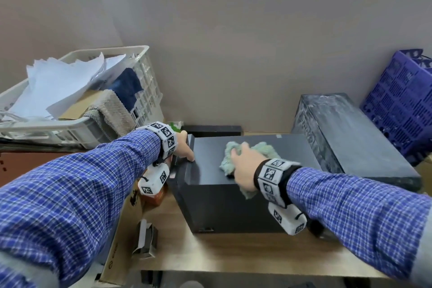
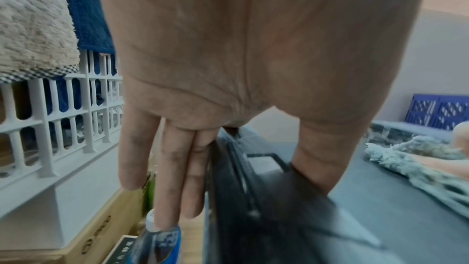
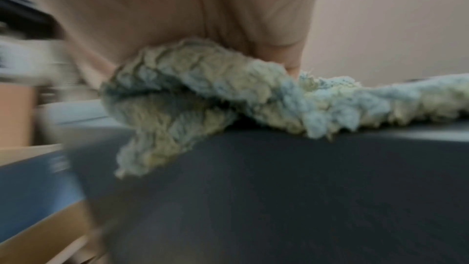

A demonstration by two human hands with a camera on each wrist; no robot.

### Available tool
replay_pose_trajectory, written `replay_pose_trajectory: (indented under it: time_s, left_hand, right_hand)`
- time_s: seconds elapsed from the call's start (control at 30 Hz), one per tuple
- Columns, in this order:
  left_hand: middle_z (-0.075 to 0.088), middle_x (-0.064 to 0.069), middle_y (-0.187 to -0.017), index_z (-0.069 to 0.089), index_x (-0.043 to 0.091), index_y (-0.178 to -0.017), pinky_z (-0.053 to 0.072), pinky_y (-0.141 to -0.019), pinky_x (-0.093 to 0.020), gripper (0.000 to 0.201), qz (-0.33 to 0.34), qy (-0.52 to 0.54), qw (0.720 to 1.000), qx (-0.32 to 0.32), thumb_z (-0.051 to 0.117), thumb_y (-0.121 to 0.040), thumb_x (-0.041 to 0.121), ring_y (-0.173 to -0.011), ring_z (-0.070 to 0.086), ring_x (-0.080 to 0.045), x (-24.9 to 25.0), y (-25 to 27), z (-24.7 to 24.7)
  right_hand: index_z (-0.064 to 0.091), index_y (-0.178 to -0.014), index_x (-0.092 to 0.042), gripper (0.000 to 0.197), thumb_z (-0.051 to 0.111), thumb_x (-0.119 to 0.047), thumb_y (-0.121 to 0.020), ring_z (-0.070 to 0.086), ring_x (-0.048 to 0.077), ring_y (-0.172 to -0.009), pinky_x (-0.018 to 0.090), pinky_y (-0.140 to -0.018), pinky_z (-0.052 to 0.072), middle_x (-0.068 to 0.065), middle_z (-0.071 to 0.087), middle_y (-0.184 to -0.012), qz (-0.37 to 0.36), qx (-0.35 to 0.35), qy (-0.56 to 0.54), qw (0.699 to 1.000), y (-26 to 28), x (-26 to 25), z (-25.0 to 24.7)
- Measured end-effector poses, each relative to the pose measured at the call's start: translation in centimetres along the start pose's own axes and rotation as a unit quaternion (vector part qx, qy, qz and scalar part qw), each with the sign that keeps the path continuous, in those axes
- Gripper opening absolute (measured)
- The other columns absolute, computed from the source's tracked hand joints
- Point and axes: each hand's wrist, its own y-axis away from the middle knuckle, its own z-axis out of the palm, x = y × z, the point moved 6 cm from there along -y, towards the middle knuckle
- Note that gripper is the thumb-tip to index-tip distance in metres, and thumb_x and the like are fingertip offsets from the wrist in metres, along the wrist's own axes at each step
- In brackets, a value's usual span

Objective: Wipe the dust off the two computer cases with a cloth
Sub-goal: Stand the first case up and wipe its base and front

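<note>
A black computer case (image 1: 222, 196) stands on the table in the middle of the head view. A crumpled pale green-blue cloth (image 1: 264, 148) lies on its top. My right hand (image 1: 243, 168) lies over the cloth and grips it; a fold hangs over the case's near edge. The blurred right wrist view shows the cloth (image 3: 203, 87) bunched under my palm on the dark case top (image 3: 279, 188). My left hand (image 1: 184, 148) holds the case's left edge. Its thumb (image 2: 319, 158) presses on top and its straight fingers (image 2: 172, 168) point down the side. A second, dusty case (image 1: 355, 142) stands to the right.
A white basket (image 1: 70, 124) with papers and towels sits to the left, a blue crate (image 1: 402, 100) at far right against the wall. A flat black object (image 1: 212, 130) lies behind the case. A cardboard box (image 1: 117, 252) and a small bottle (image 2: 162, 244) sit below my left hand.
</note>
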Motion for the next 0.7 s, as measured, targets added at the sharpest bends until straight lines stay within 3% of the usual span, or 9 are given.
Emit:
replay_pose_trajectory:
  time_s: [0.1, 0.17, 0.2, 0.27, 0.37, 0.5, 0.7]
  left_hand:
    - [0.052, -0.005, -0.142, 0.024, 0.022, -0.154, 0.045, -0.104, -0.044, 0.100, 0.018, 0.004, 1.000, 0.009, 0.064, -0.072, 0.066, -0.123, 0.054, -0.027, -0.1, 0.5, -0.2]
    - [0.056, -0.004, -0.137, 0.012, 0.027, -0.158, 0.051, -0.098, -0.041, 0.100, 0.048, 0.017, 0.999, 0.017, 0.059, -0.075, 0.056, -0.112, 0.060, -0.024, -0.3, 0.7, -0.6]
    - [0.055, -0.005, -0.137, 0.008, 0.029, -0.159, 0.054, -0.094, -0.040, 0.099, 0.065, 0.019, 0.997, 0.023, 0.060, -0.077, 0.049, -0.109, 0.061, -0.023, -0.5, 0.9, -0.9]
    - [0.042, -0.006, -0.147, 0.006, 0.026, -0.159, 0.054, -0.094, -0.037, 0.105, 0.101, -0.016, 0.994, 0.038, 0.072, -0.077, 0.034, -0.118, 0.057, -0.024, -0.7, 1.3, -1.1]
    - [0.031, -0.001, -0.147, 0.020, 0.027, -0.154, 0.051, -0.097, -0.038, 0.120, 0.177, -0.128, 0.974, 0.059, 0.092, -0.059, 0.022, -0.129, 0.047, -0.025, -0.1, 2.0, -0.7]
    - [0.035, 0.003, -0.134, 0.033, 0.034, -0.143, 0.053, -0.096, -0.041, 0.122, 0.218, -0.171, 0.957, 0.084, 0.098, -0.040, 0.036, -0.119, 0.050, -0.023, 0.1, 2.0, -0.1]
    - [0.042, 0.003, -0.128, 0.042, 0.033, -0.143, 0.053, -0.095, -0.039, 0.116, 0.226, -0.174, 0.954, 0.090, 0.096, -0.041, 0.049, -0.114, 0.053, -0.022, 0.5, 3.0, -0.9]
  right_hand:
    - [0.021, -0.150, -0.013, 0.071, 0.046, -0.042, -0.090, 0.039, 0.039, -0.129, 0.047, -0.104, 0.040, 0.019, 0.017, -0.152, -0.041, 0.032, -0.068, 0.996, 1.5, -0.9, 0.5]
    - [0.011, -0.152, -0.018, 0.086, 0.050, -0.052, -0.085, 0.044, 0.033, -0.127, 0.042, -0.101, 0.044, 0.016, 0.019, -0.149, -0.059, 0.037, -0.077, 0.995, 2.4, 0.2, 0.8]
    - [0.007, -0.153, -0.020, 0.091, 0.057, -0.051, -0.083, 0.045, 0.031, -0.125, 0.039, -0.098, 0.046, 0.013, 0.019, -0.148, -0.069, 0.035, -0.058, 0.995, 2.5, 0.8, 0.9]
    - [0.000, -0.153, -0.028, 0.099, 0.067, -0.039, -0.081, 0.049, 0.029, -0.121, 0.037, -0.092, 0.050, 0.009, 0.015, -0.149, -0.066, 0.018, -0.026, 0.997, 2.0, 1.8, 1.1]
    - [-0.003, -0.152, -0.034, 0.107, 0.074, -0.031, -0.078, 0.055, 0.027, -0.110, 0.040, -0.084, 0.054, 0.002, 0.014, -0.145, -0.061, 0.003, -0.013, 0.998, 1.0, 2.1, 1.2]
    - [-0.003, -0.152, -0.036, 0.107, 0.075, -0.031, -0.078, 0.056, 0.025, -0.101, 0.040, -0.078, 0.055, 0.003, 0.018, -0.140, -0.058, 0.004, -0.010, 0.998, 0.3, 2.3, 1.7]
    - [-0.001, -0.150, -0.039, 0.106, 0.073, -0.022, -0.076, 0.058, 0.024, -0.092, 0.042, -0.075, 0.056, 0.001, 0.021, -0.132, -0.064, 0.008, -0.004, 0.998, -0.9, 3.3, 1.9]
